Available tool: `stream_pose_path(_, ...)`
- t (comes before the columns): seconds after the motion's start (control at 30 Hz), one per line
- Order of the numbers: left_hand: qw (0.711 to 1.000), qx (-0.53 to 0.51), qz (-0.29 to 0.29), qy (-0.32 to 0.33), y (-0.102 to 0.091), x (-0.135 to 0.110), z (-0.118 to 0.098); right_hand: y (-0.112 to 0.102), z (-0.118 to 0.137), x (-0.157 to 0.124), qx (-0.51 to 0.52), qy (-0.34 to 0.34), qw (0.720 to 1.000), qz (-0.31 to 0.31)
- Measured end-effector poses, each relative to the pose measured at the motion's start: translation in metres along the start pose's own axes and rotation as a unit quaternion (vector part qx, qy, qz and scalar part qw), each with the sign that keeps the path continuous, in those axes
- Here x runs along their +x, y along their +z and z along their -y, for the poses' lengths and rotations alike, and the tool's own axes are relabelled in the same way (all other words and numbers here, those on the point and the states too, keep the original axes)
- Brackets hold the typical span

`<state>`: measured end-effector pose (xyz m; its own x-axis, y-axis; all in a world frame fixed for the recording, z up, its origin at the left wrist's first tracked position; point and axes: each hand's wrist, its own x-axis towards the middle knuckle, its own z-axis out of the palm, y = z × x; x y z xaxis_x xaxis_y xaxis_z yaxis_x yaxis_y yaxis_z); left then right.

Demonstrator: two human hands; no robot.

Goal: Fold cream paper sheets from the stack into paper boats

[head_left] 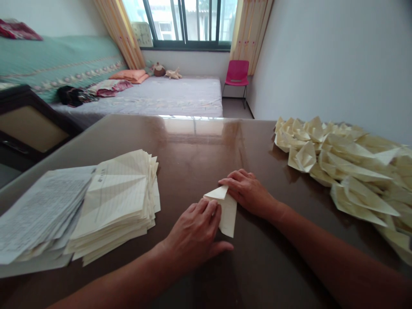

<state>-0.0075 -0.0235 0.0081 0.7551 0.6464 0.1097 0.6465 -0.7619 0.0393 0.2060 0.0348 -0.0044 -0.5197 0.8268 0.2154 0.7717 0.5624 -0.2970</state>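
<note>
A small cream sheet of folded paper [228, 216] lies on the table between my hands, with a triangular flap turned over at its top. My left hand [196, 227] presses the paper's left side against the table, fingers together and bent, thumb stuck out to the right. At the upper right corner, the fingers of my right hand [249, 193] are closed on the paper by the flap. My fingers hide part of its edges.
On the left sit a stack of cream lined sheets [119, 193] and a pile of printed sheets [45, 210]. Many folded paper shapes [354, 163] are heaped at the right. Past the brown table [193, 159] are a bed [180, 94] and a pink chair [238, 73].
</note>
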Motion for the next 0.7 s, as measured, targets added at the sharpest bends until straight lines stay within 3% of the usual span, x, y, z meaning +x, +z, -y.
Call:
stream_pose_path(0.2, 1.0, 0.023, -0.017, -0.011, -0.001, 0.0, 0.013, 0.0, 0.0, -0.005, 0.094, 0.041, 0.995, -0.021)
stream_pose_path(0.3, 0.999, 0.038, -0.031, 0.003, -0.001, 0.002, 0.03, 0.002, 0.001, -0.007, 0.083, 0.03, 0.995, -0.044)
stream_pose_path(0.43, 0.999, 0.027, -0.041, 0.021, 0.0, 0.003, 0.044, 0.0, 0.002, -0.009, 0.051, -0.011, 0.998, -0.018)
stream_pose_path(0.7, 0.998, 0.037, -0.038, 0.045, 0.003, 0.003, 0.038, -0.012, 0.003, -0.007, -0.017, -0.076, 0.997, 0.025)
